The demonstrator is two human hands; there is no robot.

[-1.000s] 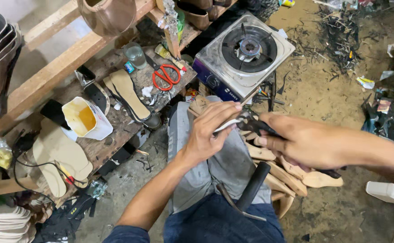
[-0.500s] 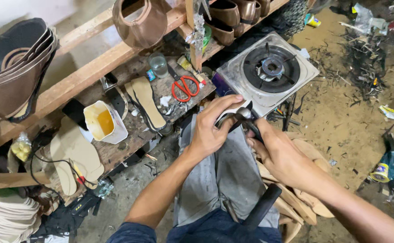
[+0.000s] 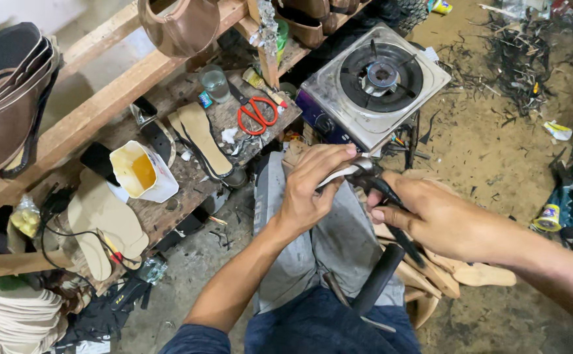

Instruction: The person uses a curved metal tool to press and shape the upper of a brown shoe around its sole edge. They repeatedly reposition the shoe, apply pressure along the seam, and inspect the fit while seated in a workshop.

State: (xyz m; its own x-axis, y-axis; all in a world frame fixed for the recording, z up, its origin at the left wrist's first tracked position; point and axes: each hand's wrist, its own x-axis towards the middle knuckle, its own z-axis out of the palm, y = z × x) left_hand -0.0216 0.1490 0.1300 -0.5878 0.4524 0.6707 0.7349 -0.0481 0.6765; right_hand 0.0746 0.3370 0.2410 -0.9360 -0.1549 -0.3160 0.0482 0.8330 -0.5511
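My left hand (image 3: 309,190) is closed around a pale shoe piece (image 3: 336,175) held over my grey-covered lap (image 3: 339,246). Its thumb and fingers pinch the piece's upper edge. My right hand (image 3: 440,223) grips dark metal pincers (image 3: 370,176) by their black handles. The jaws sit at the edge of the pale piece, right beside my left fingertips. What the jaws bite on is hidden by my fingers. A black tool handle (image 3: 378,280) rests across my lap below both hands.
A single-burner gas stove (image 3: 378,78) stands just beyond my hands. The wooden bench (image 3: 168,210) at left carries red scissors (image 3: 257,115), insoles (image 3: 201,137), a glass (image 3: 214,82) and a white glue container (image 3: 142,172). Pale soles (image 3: 476,275) pile under my right arm. Scraps litter the dirt floor.
My right hand has drawn in toward my body, bringing the pincers up against the piece in my left hand. The view has also shifted, so the bench and stove sit lower in frame.
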